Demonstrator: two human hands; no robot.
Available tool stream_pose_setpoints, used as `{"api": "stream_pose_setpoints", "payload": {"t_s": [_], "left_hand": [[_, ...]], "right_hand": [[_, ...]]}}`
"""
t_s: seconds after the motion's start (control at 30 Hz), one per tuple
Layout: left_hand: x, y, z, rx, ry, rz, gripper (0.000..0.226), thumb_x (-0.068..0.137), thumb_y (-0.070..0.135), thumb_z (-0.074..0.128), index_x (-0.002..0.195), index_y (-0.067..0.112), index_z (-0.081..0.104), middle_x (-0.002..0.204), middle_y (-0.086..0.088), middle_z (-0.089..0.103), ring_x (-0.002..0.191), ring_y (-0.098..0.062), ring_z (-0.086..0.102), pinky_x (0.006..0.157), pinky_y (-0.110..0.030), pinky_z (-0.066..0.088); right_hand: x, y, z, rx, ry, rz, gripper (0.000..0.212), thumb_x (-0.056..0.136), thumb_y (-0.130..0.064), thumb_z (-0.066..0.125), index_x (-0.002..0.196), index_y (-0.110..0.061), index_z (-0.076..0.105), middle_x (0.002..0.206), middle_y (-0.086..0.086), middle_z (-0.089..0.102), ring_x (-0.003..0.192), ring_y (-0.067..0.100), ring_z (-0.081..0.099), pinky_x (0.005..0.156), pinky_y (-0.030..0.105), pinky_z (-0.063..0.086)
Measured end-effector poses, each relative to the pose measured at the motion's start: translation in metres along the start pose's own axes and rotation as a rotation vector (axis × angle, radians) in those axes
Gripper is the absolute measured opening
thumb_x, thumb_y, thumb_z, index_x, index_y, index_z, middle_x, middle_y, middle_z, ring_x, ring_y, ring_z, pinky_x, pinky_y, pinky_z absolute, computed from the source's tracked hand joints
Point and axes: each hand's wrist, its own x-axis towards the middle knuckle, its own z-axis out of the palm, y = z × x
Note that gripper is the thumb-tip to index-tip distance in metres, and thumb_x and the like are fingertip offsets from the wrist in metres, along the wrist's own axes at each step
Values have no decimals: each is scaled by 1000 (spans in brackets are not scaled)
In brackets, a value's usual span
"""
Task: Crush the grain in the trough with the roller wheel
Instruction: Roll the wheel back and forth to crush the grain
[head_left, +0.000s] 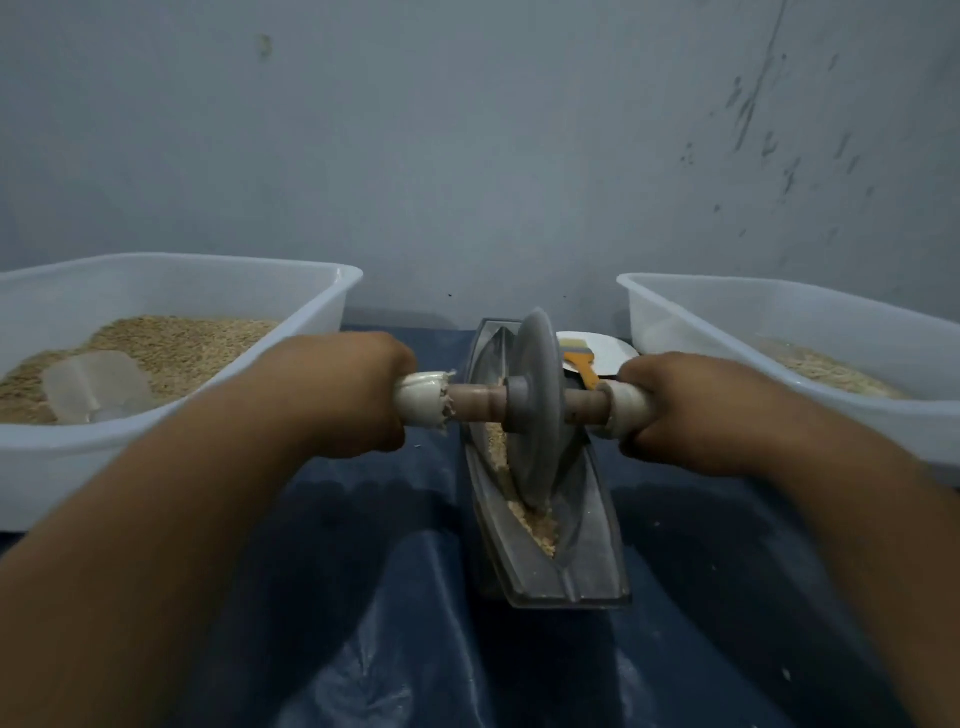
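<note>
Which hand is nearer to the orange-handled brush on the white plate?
The right hand. It grips the axle handle just in front of the brush; the left hand grips the other handle, across the roller wheel.

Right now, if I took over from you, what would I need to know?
Left hand grips the left handle; right hand grips the right handle.
The wheel stands upright in the trough, on the grain.
Done: some grain near the wheel looks crushed.
Left: keep rolling along the trough; coarse grain lies along its left side.
Tubs: left tub holds grain and a scoop; right tub holds some too.
</note>
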Motion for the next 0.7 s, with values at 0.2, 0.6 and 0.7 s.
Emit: {"api": "stream_pose_setpoints", "payload": {"t_s": [0.2,0.6,0.7], "left_hand": [[-1,7,1,97,190,14,16,75,30,67,73,33,52,71,11,56,70,-12,56,57,-26,34],[-2,1,-6,-43,-69,18,25,69,31,78,72,33,53,75,11,60,68,-8,56,58,-27,41],[0,7,2,48,133,-16,18,72,30,71,74,33,53,73,10,58,69,-11,56,55,-26,35]], "right_hand": [[-2,0,4,89,-30,10,21,74,-30,75,83,-29,56,86,-3,66,81,20,63,71,35,50],[-8,0,-11,20,-115,-21,22,70,-31,78,83,-29,59,80,-6,65,74,15,62,70,37,53],[-3,-2,2,85,-38,0,20,73,-27,75,81,-27,57,80,-4,65,78,21,62,71,37,52]]}}
